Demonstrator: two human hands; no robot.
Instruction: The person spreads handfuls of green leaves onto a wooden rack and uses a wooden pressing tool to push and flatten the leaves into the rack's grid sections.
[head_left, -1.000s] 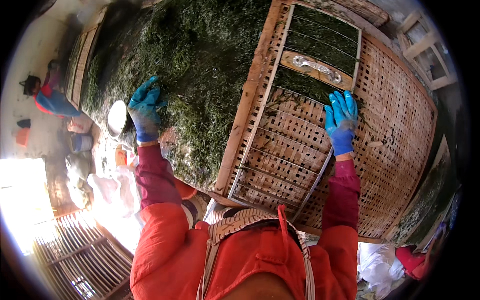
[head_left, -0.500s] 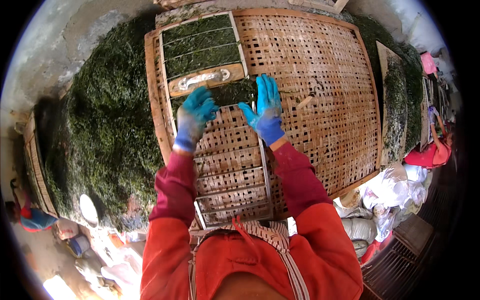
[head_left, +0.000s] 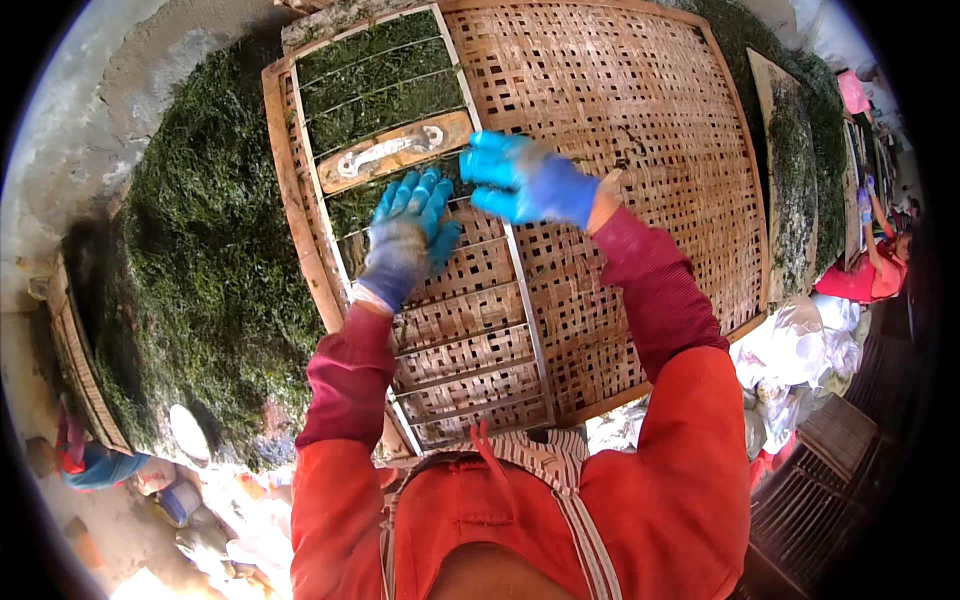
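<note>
Dark-green stringy plant shreds (head_left: 350,209): likely light, limp, slippery — cup edges. Blue-gloved left hand (head_left: 402,238), blue-gloved right hand (head_left: 528,180) — both unclenched.

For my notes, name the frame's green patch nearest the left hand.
The strip on the near side of the handled wooden block; the left hand overlaps it in view, the other patches lie beyond the block.

Hands (head_left: 402,240) are covered by glossy, rubber-looking gloves (head_left: 500,178) with matt, cloth-like wrists. Mat (head_left: 620,90) is woven from rough, matt strips and bordered by a plain wood edge (head_left: 298,200). Block (head_left: 456,127) is made of smooth wood, topped by a shiny metal handle (head_left: 390,152). Apron (head_left: 540,452) is made of matt cloth.
</note>
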